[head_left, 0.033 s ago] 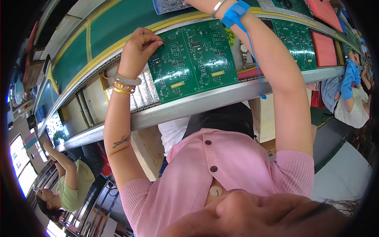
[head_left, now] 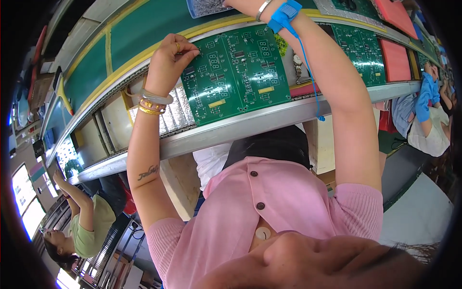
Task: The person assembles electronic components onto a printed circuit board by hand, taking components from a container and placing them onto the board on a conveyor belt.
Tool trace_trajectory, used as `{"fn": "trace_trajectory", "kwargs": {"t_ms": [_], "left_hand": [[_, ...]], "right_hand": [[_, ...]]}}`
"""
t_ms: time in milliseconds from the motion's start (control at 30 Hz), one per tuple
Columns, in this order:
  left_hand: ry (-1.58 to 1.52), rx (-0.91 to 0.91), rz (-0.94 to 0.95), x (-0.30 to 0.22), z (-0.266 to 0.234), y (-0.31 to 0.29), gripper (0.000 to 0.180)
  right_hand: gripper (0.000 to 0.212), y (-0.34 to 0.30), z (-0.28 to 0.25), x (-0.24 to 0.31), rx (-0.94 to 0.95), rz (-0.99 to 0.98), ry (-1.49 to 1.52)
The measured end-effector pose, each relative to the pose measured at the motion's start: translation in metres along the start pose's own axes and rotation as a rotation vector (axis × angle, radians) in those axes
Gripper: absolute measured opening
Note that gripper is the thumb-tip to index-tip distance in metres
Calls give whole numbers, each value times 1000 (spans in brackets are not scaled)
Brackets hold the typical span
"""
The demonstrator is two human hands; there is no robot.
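A green circuit board (head_left: 231, 91) with digit displays, dark chips and small yellow parts rests across the rails in front of me. My left hand (head_left: 172, 57) is at its upper left edge, thumb and fingertips pinched together; whatever they grip is too small to make out. My right hand (head_left: 248, 6) reaches over the board to a blue bin (head_left: 193, 10) heaped with small silvery parts. The top of the picture cuts off most of that hand, so its fingers are largely hidden. A blue strap with a cord (head_left: 285, 15) circles my right wrist.
A metal rail (head_left: 240, 119) runs along the near side. Farther right lie another green board (head_left: 358, 53) and red-pink pads (head_left: 395, 60). A wristwatch (head_left: 297, 60) lies beside the main board. One person (head_left: 94, 224) works at left, another (head_left: 426, 115) at far right.
My right wrist and its blue strap have shifted slightly left. My left hand and the board look unchanged.
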State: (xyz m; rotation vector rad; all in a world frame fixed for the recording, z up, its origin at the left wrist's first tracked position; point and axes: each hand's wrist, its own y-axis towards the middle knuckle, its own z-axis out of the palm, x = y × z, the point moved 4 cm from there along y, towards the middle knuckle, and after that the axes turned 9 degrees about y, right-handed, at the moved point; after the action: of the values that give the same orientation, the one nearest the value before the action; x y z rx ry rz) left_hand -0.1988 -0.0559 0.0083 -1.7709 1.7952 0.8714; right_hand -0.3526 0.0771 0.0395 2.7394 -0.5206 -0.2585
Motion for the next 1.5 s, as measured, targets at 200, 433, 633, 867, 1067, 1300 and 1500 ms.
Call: {"fn": "trace_trajectory", "kwargs": {"t_ms": [200, 433, 633, 867, 1067, 1300, 1500], "left_hand": [[121, -12, 26, 0, 6, 7, 14], [196, 49, 26, -2, 4, 4, 12], [257, 18, 86, -7, 8, 8, 11], [316, -34, 195, -15, 5, 4, 8], [428, -29, 301, -17, 7, 3, 12], [189, -124, 172, -24, -14, 3, 18], [582, -298, 397, -54, -26, 58, 10]], "right_hand": [[16, -2, 7, 0, -78, 40, 32], [17, 5, 1, 4, -43, 60, 124], [19, 5, 3, 3, 67, 120, 44], [13, 7, 0, 4, -112, 123, 304], [11, 11, -9, 0, -117, 293, 562], [12, 12, 5, 5, -97, 113, 394], [16, 11, 19, -2, -76, 134, 239]]}}
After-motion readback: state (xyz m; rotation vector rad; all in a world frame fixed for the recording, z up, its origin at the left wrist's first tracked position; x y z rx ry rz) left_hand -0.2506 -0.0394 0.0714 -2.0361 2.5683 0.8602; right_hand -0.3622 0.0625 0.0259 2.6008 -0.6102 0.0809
